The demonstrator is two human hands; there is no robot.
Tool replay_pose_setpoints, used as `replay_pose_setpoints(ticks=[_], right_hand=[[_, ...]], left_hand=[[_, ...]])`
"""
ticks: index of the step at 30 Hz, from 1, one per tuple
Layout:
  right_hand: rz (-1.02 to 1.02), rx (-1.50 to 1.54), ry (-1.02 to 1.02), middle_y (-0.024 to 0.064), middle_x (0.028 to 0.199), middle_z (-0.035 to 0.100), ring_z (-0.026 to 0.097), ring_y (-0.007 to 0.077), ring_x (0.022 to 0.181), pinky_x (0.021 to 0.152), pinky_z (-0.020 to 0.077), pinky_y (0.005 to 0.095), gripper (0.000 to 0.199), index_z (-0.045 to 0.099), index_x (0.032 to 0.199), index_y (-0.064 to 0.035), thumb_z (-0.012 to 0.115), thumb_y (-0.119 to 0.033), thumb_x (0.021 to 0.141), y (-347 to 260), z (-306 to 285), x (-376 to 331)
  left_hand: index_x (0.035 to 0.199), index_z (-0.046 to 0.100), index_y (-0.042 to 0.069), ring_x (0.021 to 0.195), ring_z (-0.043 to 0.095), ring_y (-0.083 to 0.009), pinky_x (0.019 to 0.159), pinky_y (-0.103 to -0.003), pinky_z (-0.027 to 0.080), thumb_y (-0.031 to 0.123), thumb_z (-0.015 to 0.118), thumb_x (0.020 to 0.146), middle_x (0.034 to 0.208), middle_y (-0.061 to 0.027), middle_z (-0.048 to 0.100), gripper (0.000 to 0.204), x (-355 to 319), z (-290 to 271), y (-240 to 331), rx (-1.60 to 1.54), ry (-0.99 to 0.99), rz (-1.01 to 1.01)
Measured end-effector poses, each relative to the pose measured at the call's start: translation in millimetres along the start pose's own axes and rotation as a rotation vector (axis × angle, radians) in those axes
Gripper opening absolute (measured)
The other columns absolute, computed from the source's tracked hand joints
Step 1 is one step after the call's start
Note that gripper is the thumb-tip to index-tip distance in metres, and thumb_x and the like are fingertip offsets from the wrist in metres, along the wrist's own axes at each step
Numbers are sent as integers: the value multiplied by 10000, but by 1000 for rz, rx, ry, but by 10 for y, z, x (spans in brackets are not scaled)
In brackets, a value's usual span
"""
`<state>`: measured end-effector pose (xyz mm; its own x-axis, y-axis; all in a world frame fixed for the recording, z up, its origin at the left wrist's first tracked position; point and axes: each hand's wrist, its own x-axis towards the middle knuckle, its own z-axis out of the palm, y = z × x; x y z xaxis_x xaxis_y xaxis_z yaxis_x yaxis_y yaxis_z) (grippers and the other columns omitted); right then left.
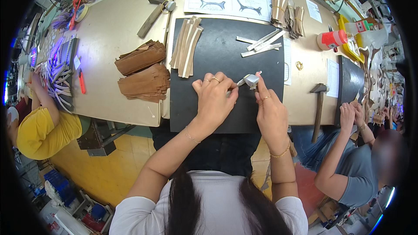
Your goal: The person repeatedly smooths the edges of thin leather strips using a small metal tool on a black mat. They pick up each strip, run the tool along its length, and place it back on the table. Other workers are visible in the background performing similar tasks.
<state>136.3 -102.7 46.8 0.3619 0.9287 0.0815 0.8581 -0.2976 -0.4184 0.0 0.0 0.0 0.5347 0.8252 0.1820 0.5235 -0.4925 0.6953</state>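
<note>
Left of the middle on the black rectangular mat point(222, 45), flat tan strips with white bands point(187, 50) lie in a bundle. Nearer the body, the left hand point(217, 100) presses thumb and fingers together on what seems a thin pale strip point(241, 82), over the mat. I judge this strip light and bendable, best taken by its ends; it looks narrow and whitish, partly hidden by fingers. Just beside it is a silvery block-shaped metal hammer head point(251, 79), probably heavy, hard and smooth. Farther up, loose narrow white strips point(261, 43) overlap. Rightmost, the right hand point(272, 113) stretches its forefinger; whether it grips a handle, I cannot tell.
</note>
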Motion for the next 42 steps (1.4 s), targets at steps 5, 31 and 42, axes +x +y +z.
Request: replay_pose_setpoints(ticks=[5, 31, 42], right_hand=[[-4, 123, 65, 102, 850, 622, 638, 318, 652, 589, 516, 423, 583, 502, 1532, -188, 646, -75, 978, -145, -10, -144], [-11, -34, -44, 112, 843, 620, 661, 321, 645, 580, 534, 419, 503, 523, 1512, -189, 605, -167, 1016, -102, 0, -10], [-27, 127, 87, 105, 877, 636, 646, 331, 670, 599, 526, 431, 565, 505, 1525, -203, 631, -90, 986, -98, 10, -2]], left_hand=[[816, 742, 112, 905, 556, -205, 846, -395, 294, 150, 799, 800, 867, 19, 637, 70, -66, -52, 54, 21, -27, -40], [802, 724, 115, 868, 562, -204, 833, -389, 295, 129, 788, 778, 840, 20, 631, 70, -57, -55, 4, 31, 19, -18], [798, 703, 125, 862, 558, -204, 838, -396, 301, 122, 777, 782, 839, 18, 613, 77, -65, -23, 1, 45, 36, 1]])
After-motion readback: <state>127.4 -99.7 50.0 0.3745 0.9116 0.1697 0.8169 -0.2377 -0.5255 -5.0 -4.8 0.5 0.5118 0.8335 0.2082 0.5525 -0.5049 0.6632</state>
